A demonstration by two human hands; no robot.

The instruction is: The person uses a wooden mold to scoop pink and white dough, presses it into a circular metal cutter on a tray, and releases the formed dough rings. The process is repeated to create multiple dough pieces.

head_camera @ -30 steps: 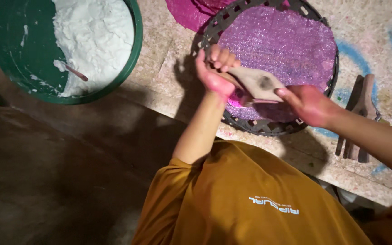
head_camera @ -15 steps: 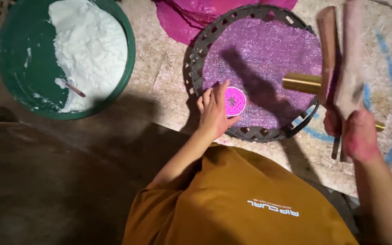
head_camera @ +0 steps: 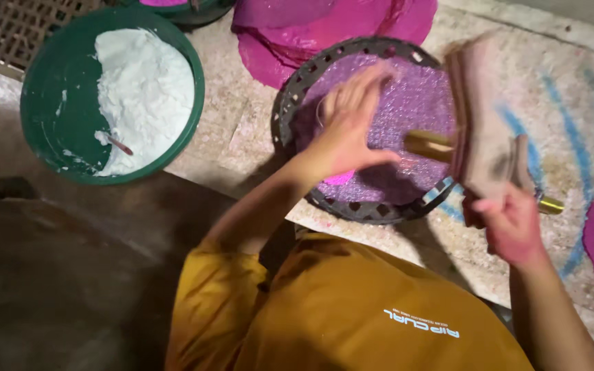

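Over the round, perforated dark tray (head_camera: 297, 117) lined with glittery purple sheet (head_camera: 407, 103), the left hand (head_camera: 348, 134) is spread open, empty, while the right hand (head_camera: 513, 223) is clenched around a worn wooden mould block (head_camera: 482, 130), raised clear.

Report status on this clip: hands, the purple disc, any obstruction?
Left hand flat on purple disc in round perforated tray. Right hand grips wooden paddle tool, raised above tray edge. Brass rod lies across disc.

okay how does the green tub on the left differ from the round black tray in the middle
The green tub is deep with solid walls and holds white powder; the black tray is shallow with a perforated rim and holds a purple glittery layer. The left hand hovers over the tray; nothing reaches the tub. Both are round.
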